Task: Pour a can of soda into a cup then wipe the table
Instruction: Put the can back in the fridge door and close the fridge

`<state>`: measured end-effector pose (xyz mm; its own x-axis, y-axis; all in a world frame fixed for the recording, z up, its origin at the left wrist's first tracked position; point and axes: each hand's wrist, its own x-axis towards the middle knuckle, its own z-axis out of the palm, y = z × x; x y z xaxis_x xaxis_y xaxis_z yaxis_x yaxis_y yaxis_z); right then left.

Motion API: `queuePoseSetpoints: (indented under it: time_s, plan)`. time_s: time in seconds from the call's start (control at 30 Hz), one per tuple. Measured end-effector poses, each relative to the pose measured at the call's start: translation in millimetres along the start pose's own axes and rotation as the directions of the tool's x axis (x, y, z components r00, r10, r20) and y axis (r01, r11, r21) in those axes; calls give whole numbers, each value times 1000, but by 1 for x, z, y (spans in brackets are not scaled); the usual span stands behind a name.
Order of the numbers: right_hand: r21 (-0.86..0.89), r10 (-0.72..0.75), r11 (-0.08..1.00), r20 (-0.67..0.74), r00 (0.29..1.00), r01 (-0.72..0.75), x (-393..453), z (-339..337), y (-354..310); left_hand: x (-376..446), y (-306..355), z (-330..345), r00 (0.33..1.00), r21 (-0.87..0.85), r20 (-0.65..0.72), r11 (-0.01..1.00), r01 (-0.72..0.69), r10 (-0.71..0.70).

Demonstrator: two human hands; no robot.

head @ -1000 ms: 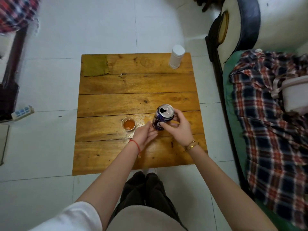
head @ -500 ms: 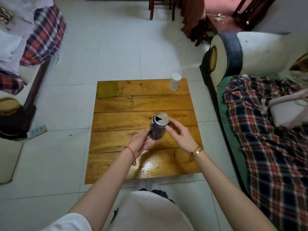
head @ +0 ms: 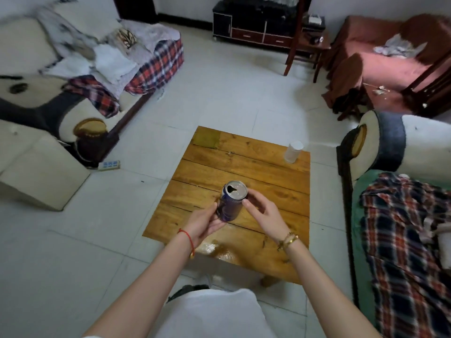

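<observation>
My left hand (head: 203, 222) cups the open can (head: 231, 201) from below, upright above the tabletop (head: 268, 191), my right hand (head: 264, 214) loose beside it with fingertips near the rim; I should keep it level, since the cup is hidden.

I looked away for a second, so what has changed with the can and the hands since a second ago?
The can is now gripped by the left hand, while the right hand has loosened, only its fingertips at the rim. The cup is now hidden behind the hands. The white bottle stayed on the table, and the spill remains.
</observation>
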<state>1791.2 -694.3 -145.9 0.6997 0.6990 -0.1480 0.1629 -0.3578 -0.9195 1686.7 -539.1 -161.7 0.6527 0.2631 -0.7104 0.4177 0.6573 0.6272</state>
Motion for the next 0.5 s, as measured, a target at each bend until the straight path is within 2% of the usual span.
queuePoseSetpoints:
  time_s: [0.2, 0.33, 0.5]
  plan:
    - [-29, -129, 990, 246, 961, 140, -30, 29, -27, -68, -50, -33, 981, -188, -168, 973, -133, 101]
    - [-3, -192, 977, 411, 891, 212, -47, 68, -45, -113, -81, -64, 938, -306, -313, 919, -249, 150]
    - [69, -268, 957, 581, 769, 281, -69, 134, -74, -174, -115, -111, 859, -428, -483, 810, -400, 169]
